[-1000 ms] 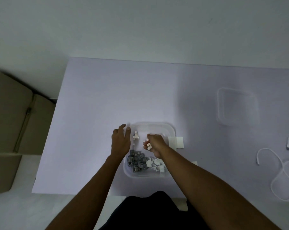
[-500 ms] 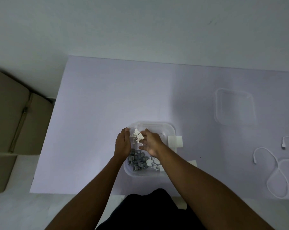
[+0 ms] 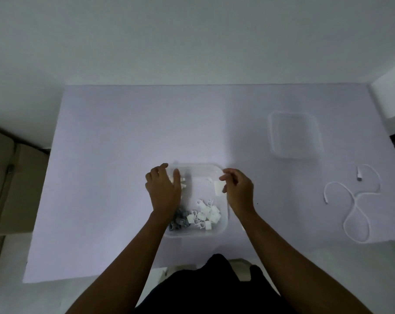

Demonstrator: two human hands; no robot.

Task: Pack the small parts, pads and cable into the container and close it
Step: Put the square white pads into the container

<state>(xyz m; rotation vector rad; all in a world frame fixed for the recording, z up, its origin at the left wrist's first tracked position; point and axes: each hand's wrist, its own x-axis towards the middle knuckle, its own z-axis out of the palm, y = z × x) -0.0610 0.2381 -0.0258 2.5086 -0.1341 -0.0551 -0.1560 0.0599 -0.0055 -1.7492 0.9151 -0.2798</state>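
Since the earlier frame the right hand (image 3: 238, 191) has left the container (image 3: 223, 220) interior and now hovers at its right rim, fingers loosely apart, beside a white pad (image 3: 218, 188). The left hand (image 3: 163, 191) rests open at the left rim. Grey and white small parts (image 3: 201, 216) fill the container; lid (image 3: 294, 135) and cable (image 3: 355, 200) lie apart on the worktop (image 3: 112, 155).

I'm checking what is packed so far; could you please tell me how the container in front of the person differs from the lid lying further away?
The container is deep and holds grey and white small parts; the lid is shallow and lies bare. The container sits between the left hand and right hand; the lid lies untouched, far right, beyond the white cable. Both are clear, rounded-square plastic, and the container is open.
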